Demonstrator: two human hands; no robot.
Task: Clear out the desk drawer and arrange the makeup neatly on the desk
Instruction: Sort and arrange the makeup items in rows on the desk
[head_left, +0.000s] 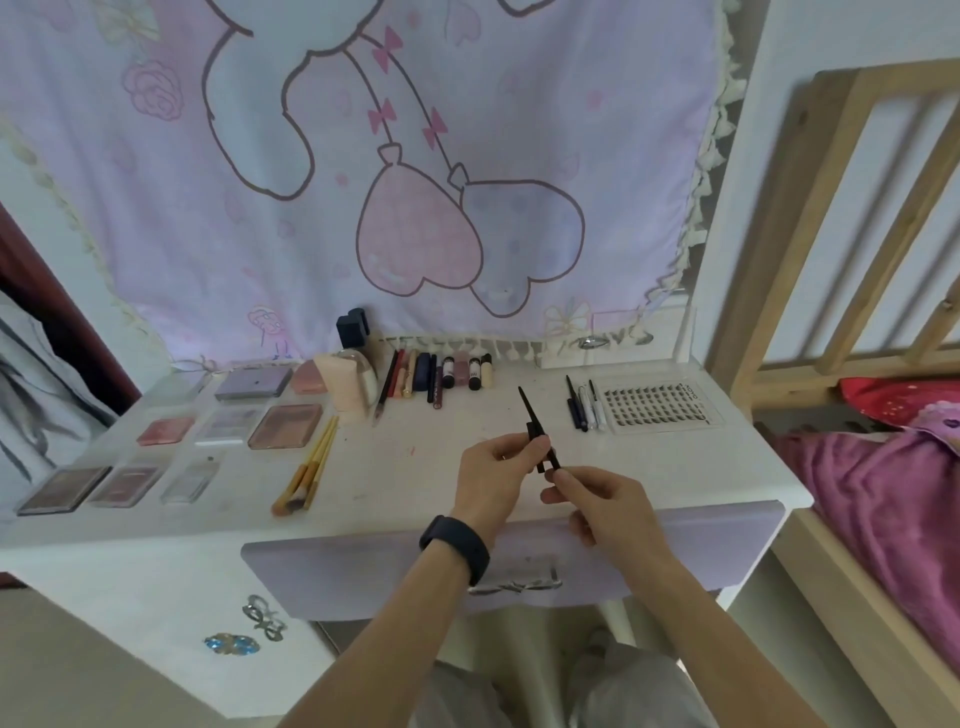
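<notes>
Above the front of the white desk (415, 499), both hands hold thin black tweezers (534, 423) whose point aims away from me. My left hand (498, 475) pinches the tweezers' middle; my right hand (597, 499) pinches the near end. Palettes (284, 426) lie in rows on the left, brushes (307, 467) beside them, and lip products and pencils (441, 376) line the back. Slim liners (584, 405) and a lash tray (660, 408) sit at the right. The lilac drawer (363, 571) front is below my wrists.
A pink bottle and a dark blue box (353, 327) stand at the desk's back, against a hanging cartoon cloth (363, 156). A wooden bed frame (852, 260) with pink bedding (893, 499) borders the right side. Stickers (249, 629) mark the desk's front left.
</notes>
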